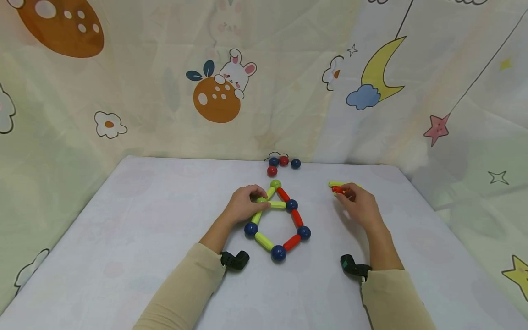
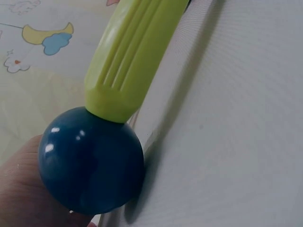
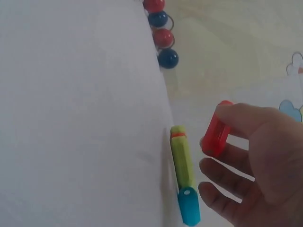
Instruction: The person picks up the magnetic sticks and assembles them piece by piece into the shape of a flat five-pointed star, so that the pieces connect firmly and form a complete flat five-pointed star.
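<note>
The left grip (image 1: pixel 243 201) is pinching a light-green ball (image 1: pixel 261 200) between thumb and fingers, while the right grip (image 1: pixel 363 206) is pinching a red rod (image 3: pixel 218 132). The ball-and-rod figure is lying on the bench (image 1: pixel 103 256) at the left grip, running from just beyond its fingertips back toward the person, with a triangle joining a pentagon along one shared side. The step in hand seems to be steadying the figure at that joint while the right grip is picking out a part; the next move probably calls for bringing the red rod leftward to a ball and lining up its end, with the left grip bracing so the joints are not pulling apart. Counting the figure, six balls are showing: two light green, counting the pinched one, and four blue; seven rods are linking them, four yellow-green and three red. Beyond the left grip and rightward of it, four spare balls (image 1: pixel 283 160) are sitting past the figure's tip, two red and two blue. Close beside the right grip, at least one yellow-green rod (image 3: pixel 183 163) and one blue rod (image 3: pixel 189 208) are lying; that cluster is partly hidden, so its full count is staying unclear.
</note>
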`<state>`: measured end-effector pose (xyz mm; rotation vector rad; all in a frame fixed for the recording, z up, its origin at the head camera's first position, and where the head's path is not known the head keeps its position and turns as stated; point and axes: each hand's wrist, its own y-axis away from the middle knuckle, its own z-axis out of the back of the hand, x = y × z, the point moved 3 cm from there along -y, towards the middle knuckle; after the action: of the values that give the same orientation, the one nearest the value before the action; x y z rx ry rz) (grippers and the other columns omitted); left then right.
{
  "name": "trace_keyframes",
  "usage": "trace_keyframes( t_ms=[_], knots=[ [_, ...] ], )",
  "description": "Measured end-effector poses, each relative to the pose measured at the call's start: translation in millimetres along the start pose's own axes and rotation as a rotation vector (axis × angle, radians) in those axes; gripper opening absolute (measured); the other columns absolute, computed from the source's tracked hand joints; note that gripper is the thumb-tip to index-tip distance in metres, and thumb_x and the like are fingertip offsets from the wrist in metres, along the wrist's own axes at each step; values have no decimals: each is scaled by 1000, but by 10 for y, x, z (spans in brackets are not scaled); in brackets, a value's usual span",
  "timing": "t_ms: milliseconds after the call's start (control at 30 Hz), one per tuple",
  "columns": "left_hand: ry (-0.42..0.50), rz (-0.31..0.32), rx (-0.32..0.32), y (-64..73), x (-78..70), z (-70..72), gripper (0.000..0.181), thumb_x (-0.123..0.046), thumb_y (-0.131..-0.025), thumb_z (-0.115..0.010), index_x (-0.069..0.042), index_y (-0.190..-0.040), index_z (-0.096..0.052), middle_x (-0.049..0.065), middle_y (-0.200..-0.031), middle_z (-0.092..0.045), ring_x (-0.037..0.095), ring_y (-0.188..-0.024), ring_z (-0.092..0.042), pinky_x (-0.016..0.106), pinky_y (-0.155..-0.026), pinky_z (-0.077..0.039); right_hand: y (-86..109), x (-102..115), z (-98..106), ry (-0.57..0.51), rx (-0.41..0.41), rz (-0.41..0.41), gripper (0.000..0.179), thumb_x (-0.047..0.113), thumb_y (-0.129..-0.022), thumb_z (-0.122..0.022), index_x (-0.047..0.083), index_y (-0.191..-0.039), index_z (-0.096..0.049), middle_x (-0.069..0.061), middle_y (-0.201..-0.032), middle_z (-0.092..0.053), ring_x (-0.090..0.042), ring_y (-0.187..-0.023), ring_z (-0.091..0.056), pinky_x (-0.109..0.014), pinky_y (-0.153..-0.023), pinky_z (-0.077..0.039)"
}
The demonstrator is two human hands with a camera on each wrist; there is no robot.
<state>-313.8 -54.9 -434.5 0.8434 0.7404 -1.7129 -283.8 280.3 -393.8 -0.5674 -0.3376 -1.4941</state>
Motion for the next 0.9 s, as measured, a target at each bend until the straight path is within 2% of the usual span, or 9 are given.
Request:
trace_keyframes(
  t_ms=[133,400,600,733,900],
  knots=[
    [0,0,2,-5,5,-2,22,-30,-90,-80,-18,-108,-72,2,-112,-71,21,-105,-59,40,-98,-51,-30,114,-60,-9,29,46,36,23,-102,-64,3,-132,-62,-22,-118,-68,-36,-106,-63,-47,-88,-54],
    [-6,-20,-2,-11,22,-3,21,-28,-90,-80,-18,-107,-72,2,-110,-70,22,-104,-59,41,-98,-51,-48,342,-253,1,200,57,30,20,-99,-69,9,-126,-68,-14,-117,-69,-32,-106,-62,-45,-89,-57],
    [1,-34,47,-18,32,0,23,-29,-90,-78,-20,-111,-73,0,-115,-70,21,-108,-59,42,-102,-50,-29,461,-377,36,323,50,26,19,-97,-71,13,-122,-70,-9,-112,-70,-27,-102,-61,-39,-87,-56],
    [32,-40,85,-8,40,56,24,-26,-91,-76,-19,-113,-74,0,-117,-71,20,-112,-61,43,-106,-49,-29,516,-430,49,353,76,24,17,-97,-70,13,-121,-71,-8,-107,-69,-25,-98,-61,-38,-85,-56],
    [8,-36,77,10,36,114,23,-25,-89,-78,-21,-112,-77,0,-117,-73,22,-117,-62,47,-108,-47,-24,567,-471,52,367,101,24,16,-97,-69,12,-121,-71,-7,-106,-70,-24,-98,-61,-39,-88,-57]
  ],
)
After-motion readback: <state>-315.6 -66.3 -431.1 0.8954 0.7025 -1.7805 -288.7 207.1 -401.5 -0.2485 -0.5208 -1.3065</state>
